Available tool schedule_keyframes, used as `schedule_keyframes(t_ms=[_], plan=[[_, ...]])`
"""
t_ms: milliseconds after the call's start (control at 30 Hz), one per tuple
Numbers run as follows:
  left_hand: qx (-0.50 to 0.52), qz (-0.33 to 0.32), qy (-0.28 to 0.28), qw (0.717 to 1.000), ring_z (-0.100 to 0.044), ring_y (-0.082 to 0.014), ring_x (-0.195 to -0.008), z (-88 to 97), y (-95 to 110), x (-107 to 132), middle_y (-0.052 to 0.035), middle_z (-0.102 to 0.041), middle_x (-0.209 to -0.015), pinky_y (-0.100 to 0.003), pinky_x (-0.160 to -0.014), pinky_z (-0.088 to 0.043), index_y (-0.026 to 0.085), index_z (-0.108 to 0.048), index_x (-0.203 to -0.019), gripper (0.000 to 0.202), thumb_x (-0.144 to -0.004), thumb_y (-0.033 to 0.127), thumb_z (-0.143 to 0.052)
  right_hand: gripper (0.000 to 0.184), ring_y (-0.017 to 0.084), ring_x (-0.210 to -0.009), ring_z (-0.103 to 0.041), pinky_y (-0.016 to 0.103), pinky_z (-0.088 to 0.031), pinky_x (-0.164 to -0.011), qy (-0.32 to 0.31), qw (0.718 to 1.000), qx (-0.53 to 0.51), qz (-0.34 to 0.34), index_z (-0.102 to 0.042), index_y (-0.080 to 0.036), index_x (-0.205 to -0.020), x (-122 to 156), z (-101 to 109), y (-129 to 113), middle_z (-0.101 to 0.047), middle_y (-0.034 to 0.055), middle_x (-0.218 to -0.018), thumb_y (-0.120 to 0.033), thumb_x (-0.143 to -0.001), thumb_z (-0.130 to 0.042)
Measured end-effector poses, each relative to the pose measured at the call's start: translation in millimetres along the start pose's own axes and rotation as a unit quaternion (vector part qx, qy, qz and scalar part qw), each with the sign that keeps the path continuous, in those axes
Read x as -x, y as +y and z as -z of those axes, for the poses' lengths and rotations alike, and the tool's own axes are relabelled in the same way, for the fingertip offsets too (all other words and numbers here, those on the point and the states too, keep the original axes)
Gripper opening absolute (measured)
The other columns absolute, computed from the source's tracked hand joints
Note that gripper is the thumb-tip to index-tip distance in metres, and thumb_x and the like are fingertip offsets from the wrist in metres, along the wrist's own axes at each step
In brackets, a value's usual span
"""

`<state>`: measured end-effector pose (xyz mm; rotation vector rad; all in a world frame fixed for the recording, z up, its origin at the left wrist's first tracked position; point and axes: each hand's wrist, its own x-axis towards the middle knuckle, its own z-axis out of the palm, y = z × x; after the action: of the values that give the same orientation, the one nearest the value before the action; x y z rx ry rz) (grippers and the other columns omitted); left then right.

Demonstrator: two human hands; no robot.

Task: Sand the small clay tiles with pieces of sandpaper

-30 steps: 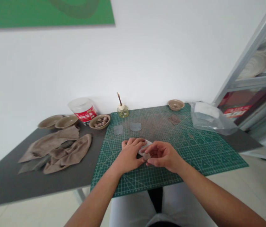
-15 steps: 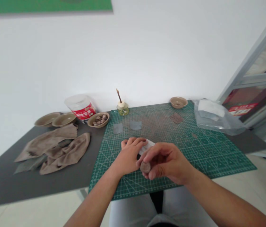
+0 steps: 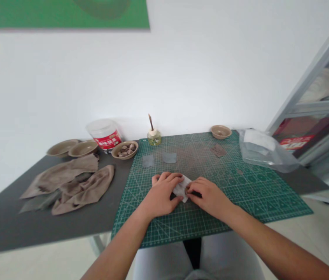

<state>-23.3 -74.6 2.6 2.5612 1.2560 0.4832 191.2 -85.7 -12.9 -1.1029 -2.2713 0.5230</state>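
Observation:
My left hand (image 3: 161, 192) and my right hand (image 3: 206, 197) meet over the green cutting mat (image 3: 240, 194), pinching a folded white paper or tissue (image 3: 181, 188) between their fingers. No brown lump shows; it may be inside the fold, but I cannot tell. Two small grey squares, perhaps sandpaper, (image 3: 148, 160) lie on the mat beyond my left hand. Farther right lies a flat brown piece (image 3: 218, 150).
A beige bowl of small stones (image 3: 125, 149) sits at the mat's far left corner, near a bottle with a brush (image 3: 154, 137). A red-labelled tub (image 3: 104, 135), several dishes, brown cloths (image 3: 82, 189) and a plastic bag (image 3: 265, 149) surround the mat on the grey table (image 3: 65, 225).
My right hand has moved up and left, from holding the brown lump to pinching the white paper. The lump no longer shows, and both hands now close in on the paper.

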Motion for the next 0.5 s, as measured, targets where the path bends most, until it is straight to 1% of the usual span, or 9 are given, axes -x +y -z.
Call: schedule_keyframes(t_ms=[100, 167, 233, 367, 500], plan=[[-0.005, 0.002, 0.001, 1.0, -0.042, -0.0312, -0.126, -0.5, 0, 0, -0.003, -0.055, -0.14, -0.051, -0.101, -0.027, 0.029, -0.056, -0.128, 0.048, -0.081, 0.028, -0.065, 0.007, 0.018, -0.091, -0.061, 0.032, -0.048, -0.084, -0.013, 1.0, 0.003, 0.012, -0.071, -0.022, -0.092, 2, 3, 2, -0.072, 0.0015, -0.092, -0.019, -0.088, -0.067], [-0.009, 0.007, 0.003, 1.0, -0.043, -0.0305, -0.125, -1.0, 0, 0, -0.0023, -0.056, -0.139, -0.05, -0.101, -0.028, 0.029, -0.056, -0.127, 0.046, -0.082, 0.024, -0.062, 0.008, 0.019, -0.092, -0.061, 0.032, -0.048, -0.086, -0.02, 0.999, 0.014, 0.034, -0.073, -0.023, -0.094, 3, 4, 6, -0.072, 0.0016, -0.095, -0.021, -0.089, -0.066], [-0.012, 0.01, 0.004, 1.0, -0.043, -0.0301, -0.125, -1.5, 0, -1, -0.0017, -0.057, -0.139, -0.05, -0.101, -0.028, 0.029, -0.057, -0.126, 0.044, -0.082, 0.023, -0.06, 0.009, 0.019, -0.094, -0.061, 0.034, -0.048, -0.087, -0.017, 0.998, 0.032, 0.041, -0.074, -0.023, -0.094, 4, 5, 9, -0.073, 0.0027, -0.098, -0.025, -0.091, -0.065], [-0.015, 0.015, 0.004, 1.0, -0.043, -0.03, -0.125, -2.0, 1, -1, -0.0019, -0.057, -0.138, -0.05, -0.102, -0.027, 0.029, -0.057, -0.126, 0.045, -0.082, 0.024, -0.06, 0.01, 0.02, -0.093, -0.061, 0.035, -0.048, -0.088, 0.011, 0.998, 0.052, 0.023, -0.074, -0.021, -0.091, 4, -2, 9, -0.073, 0.0045, -0.096, -0.025, -0.091, -0.065], [-0.013, 0.02, 0.001, 1.0, -0.042, -0.0304, -0.126, -2.4, 1, -1, -0.003, -0.056, -0.139, -0.051, -0.103, -0.025, 0.029, -0.057, -0.126, 0.045, -0.081, 0.021, -0.056, 0.01, 0.019, -0.093, -0.061, 0.034, -0.049, -0.086, 0.004, 0.998, 0.044, 0.05, -0.075, -0.022, -0.09, 8, -8, 6, -0.073, 0.0036, -0.097, -0.025, -0.09, -0.065]])
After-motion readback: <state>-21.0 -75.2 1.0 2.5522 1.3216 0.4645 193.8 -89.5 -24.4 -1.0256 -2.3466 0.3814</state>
